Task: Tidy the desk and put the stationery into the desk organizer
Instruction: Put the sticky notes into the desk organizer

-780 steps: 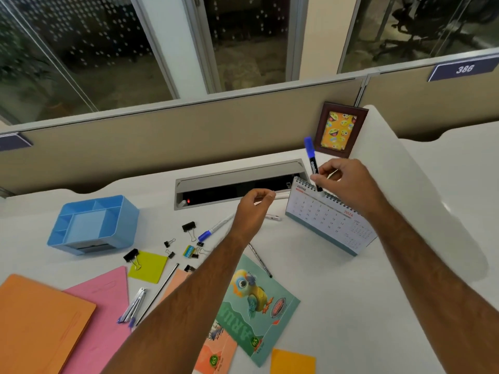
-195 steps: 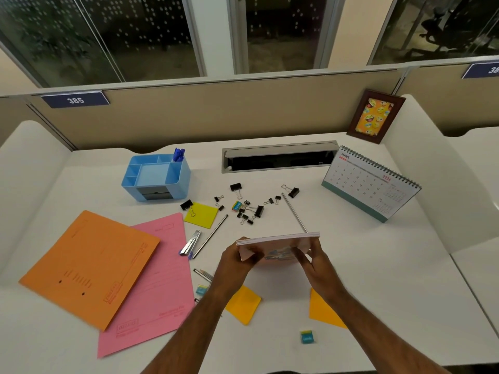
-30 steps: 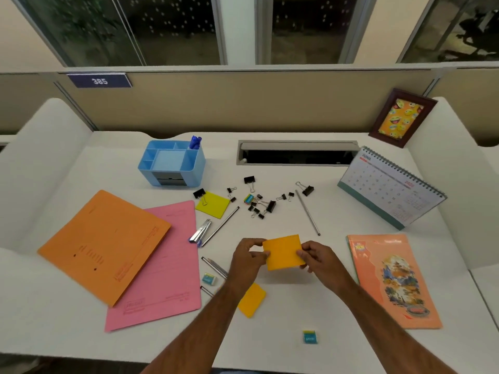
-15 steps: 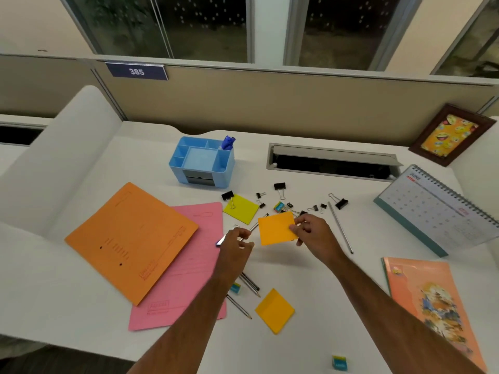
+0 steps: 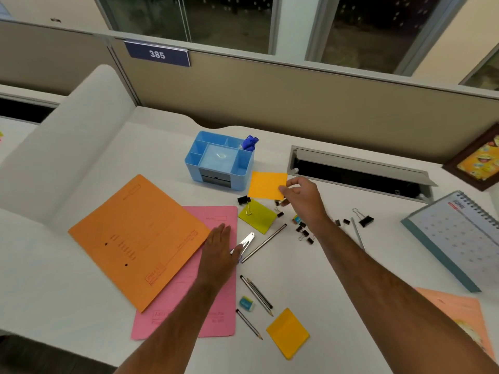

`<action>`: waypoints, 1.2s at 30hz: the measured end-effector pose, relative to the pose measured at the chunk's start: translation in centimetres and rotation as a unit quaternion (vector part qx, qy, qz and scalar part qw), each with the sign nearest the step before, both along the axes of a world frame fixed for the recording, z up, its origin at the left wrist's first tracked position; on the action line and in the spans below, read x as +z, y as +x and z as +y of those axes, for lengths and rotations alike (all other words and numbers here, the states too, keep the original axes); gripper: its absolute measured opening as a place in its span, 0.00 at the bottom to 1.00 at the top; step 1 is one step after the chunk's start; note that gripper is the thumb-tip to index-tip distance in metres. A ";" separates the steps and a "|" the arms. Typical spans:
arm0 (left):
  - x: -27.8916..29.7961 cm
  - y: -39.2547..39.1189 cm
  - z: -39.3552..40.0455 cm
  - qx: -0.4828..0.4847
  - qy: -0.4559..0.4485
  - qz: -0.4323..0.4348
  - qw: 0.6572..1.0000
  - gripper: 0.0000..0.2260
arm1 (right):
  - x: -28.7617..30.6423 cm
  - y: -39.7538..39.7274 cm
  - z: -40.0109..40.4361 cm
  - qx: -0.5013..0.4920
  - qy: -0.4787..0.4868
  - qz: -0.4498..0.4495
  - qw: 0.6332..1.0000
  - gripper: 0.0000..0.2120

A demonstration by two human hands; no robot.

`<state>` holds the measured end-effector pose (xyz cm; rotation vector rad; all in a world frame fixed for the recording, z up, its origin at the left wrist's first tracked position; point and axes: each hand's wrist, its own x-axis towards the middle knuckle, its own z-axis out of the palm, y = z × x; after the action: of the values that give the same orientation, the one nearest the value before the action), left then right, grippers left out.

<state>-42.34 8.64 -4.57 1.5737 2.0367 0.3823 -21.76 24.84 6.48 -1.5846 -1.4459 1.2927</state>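
The left hand (image 5: 220, 248) is laid flat, fingers straight, on the pink folder (image 5: 213, 268). The blue desk organizer (image 5: 219, 161) sits just beyond. An orange sticky pad (image 5: 267, 184), probably a thin stack, is pinched by the right hand (image 5: 301, 197) beside it; it's best kept level and lowered into the middle tray.

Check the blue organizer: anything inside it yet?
The blue organizer holds blue marker caps sticking out of its back right compartment. The other compartments look empty from above; the front drawer's contents are hidden.
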 end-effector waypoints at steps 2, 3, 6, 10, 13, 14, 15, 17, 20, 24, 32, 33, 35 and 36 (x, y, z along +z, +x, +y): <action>-0.8 -0.2 -0.3 -0.015 -0.006 0.024 1.000 0.31 | -0.1 -1.3 1.5 -0.004 0.002 0.009 1.000 0.09; -1.1 -0.3 -0.5 -0.023 -0.009 0.035 0.999 0.31 | -0.1 -1.9 2.2 -0.006 0.002 0.008 1.000 0.09; -1.7 -0.4 -0.9 -0.034 -0.005 0.047 0.998 0.33 | -0.5 -3.8 4.2 -0.009 0.009 -0.003 1.000 0.12; -1.9 -0.4 -1.0 -0.034 0.006 0.049 0.998 0.34 | -1.1 -5.8 6.2 -0.016 0.039 -0.030 0.999 0.16; -1.9 -0.3 -1.0 -0.032 0.007 0.050 0.998 0.34 | -1.6 -6.6 7.1 -0.010 0.064 -0.071 0.995 0.17; -1.9 -0.3 -1.0 -0.031 0.007 0.049 0.998 0.34 | -1.7 -6.8 7.3 -0.008 0.072 -0.085 0.994 0.18; -1.9 -0.3 -1.0 -0.030 0.007 0.047 0.998 0.34 | -1.8 -7.0 7.5 -0.007 0.080 -0.097 0.992 0.18; -1.9 -0.2 -1.0 -0.030 0.008 0.046 0.998 0.35 | -1.8 -7.4 7.8 -0.007 0.091 -0.117 0.989 0.18; -1.8 -0.1 -1.0 -0.031 0.008 0.043 0.999 0.35 | -1.9 -7.8 8.1 0.005 0.095 -0.121 0.988 0.17; -1.6 -0.2 -1.0 -0.032 -0.002 0.043 0.999 0.34 | -2.0 -8.0 7.8 0.010 0.082 -0.088 0.993 0.16; -1.0 -0.2 -0.8 -0.040 -0.018 0.043 0.998 0.34 | -2.2 -4.2 2.9 0.017 0.032 -0.091 0.995 0.12; -0.9 -0.2 -0.8 -0.045 -0.022 0.044 0.998 0.34 | -2.3 -3.4 1.9 0.019 0.022 -0.087 0.996 0.11; -0.5 -0.1 -0.8 -0.049 -0.026 0.038 0.998 0.34 | -2.6 -1.8 -0.2 0.023 -0.001 -0.079 0.997 0.10; -0.3 -0.1 -0.7 -0.048 -0.025 0.031 0.998 0.34 | -2.8 -1.0 -1.2 0.023 -0.012 -0.080 0.996 0.10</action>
<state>-42.42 7.89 -4.90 1.6641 1.9932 0.2475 -22.78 23.64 3.66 -1.7120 -1.5782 1.2361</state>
